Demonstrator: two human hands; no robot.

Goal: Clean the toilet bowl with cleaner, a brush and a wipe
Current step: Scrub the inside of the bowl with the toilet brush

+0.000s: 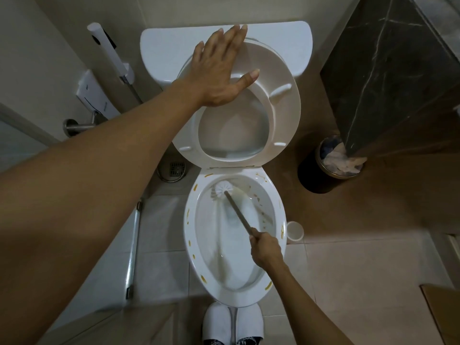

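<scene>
The white toilet bowl [190,235] stands open below me, its rim dotted with yellow-brown stains. The raised seat [281,115] leans back against the cistern [161,48]. My left hand [221,68] lies flat with straight fingers on the upper edge of the seat. My right hand [265,247] grips the brown handle of the toilet brush [221,190]. The white brush head touches the inner back wall of the bowl, just under the rim. No cleaner bottle or wipe is in view.
A black waste bin [321,170] with crumpled paper stands right of the toilet, under a dark marble counter [388,70]. The white brush holder [295,231] sits on the floor beside the bowl. A bidet sprayer [109,48] and floor drain [177,168] are at left. White slippers [232,322] show below.
</scene>
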